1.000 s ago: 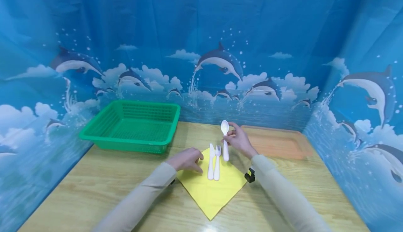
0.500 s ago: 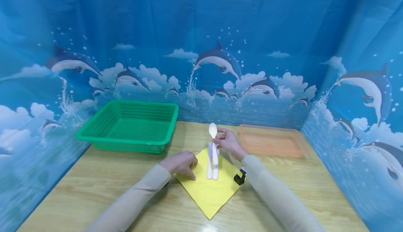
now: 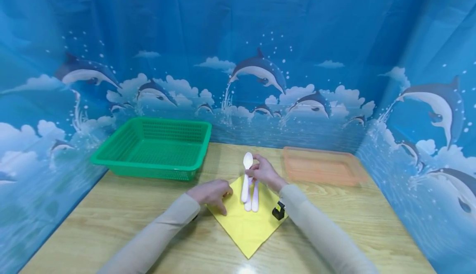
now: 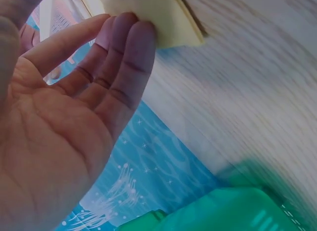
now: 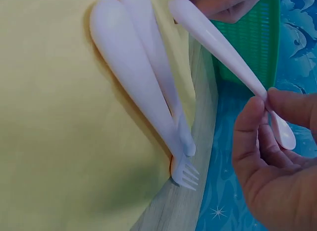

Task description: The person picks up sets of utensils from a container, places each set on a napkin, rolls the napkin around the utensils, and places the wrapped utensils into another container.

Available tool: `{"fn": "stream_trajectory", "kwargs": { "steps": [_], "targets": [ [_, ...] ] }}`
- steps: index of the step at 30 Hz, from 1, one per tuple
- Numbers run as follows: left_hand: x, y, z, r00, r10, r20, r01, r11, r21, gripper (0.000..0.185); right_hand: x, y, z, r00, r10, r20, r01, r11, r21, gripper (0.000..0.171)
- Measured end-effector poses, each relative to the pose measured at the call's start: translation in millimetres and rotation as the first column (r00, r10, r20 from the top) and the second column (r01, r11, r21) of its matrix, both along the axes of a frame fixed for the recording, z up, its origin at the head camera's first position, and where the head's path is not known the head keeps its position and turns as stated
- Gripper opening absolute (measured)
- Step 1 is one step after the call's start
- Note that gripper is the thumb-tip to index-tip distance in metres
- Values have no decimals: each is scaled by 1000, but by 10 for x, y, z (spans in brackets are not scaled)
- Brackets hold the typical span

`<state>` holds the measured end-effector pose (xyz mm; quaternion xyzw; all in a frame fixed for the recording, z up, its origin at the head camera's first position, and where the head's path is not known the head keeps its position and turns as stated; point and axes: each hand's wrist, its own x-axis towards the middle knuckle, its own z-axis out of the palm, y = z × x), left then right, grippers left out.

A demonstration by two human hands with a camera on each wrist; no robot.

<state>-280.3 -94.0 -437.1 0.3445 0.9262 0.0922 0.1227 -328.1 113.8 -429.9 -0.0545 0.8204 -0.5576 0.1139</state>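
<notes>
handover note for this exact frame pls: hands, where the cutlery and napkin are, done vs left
Right hand: grip pinches the white spoon near its bowl end, handle angled down over the napkin, spoon not set down.
Left hand: fingers flat, pressing the left corner of the yellow napkin on the table.
On the napkin: the white fork and knife lie side by side, touching.
Green basket sits back left, orange tray back right; nothing shows in either.
Done: fork and knife laid on the napkin.
Left: probably laying the spoon beside them; anything beyond that is unclear.
</notes>
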Motion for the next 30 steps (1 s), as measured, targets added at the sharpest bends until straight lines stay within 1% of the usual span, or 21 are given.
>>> {"fn": "stream_trajectory", "kwargs": {
  "steps": [5,9,12,15,18,20,22,24,26,28,30],
  "targets": [
    [-9,-12,11,1000,12,24,-12,1000,-13,36,24,-55,-31,999,50,-9,-49,996,70,67],
    [-3,-22,23,999,20,38,-19,1000,-22,37,19,-91,-71,997,71,-15,-69,990,122,69],
    [16,-30,28,998,33,49,-32,999,-27,44,10,-118,-112,996,80,-34,-73,980,183,71],
    [41,-38,27,998,39,54,-37,999,-34,56,6,-145,-149,993,90,-75,-68,966,250,76],
    [57,-43,33,999,30,45,-28,999,-44,63,13,-161,-174,988,104,-112,-69,957,283,78],
    [64,-47,37,999,27,40,-25,998,-51,64,25,-171,-186,983,123,-139,-77,951,299,69],
    [68,-51,44,999,20,35,-18,998,-54,63,40,-184,-188,977,143,-157,-85,942,324,54],
    [69,-55,41,999,18,39,-16,999,-51,61,56,-202,-187,971,162,-177,-87,924,372,33],
    [70,-58,38,999,15,38,-13,999,-48,59,70,-218,-181,966,179,-186,-87,904,420,20],
    [68,-60,29,999,12,39,-10,999,-45,58,73,-230,-188,963,192,-190,-85,882,463,13],
    [67,-60,22,999,13,41,-11,999,-44,59,73,-231,-196,959,206,-193,-89,870,486,12]
  ]
}}
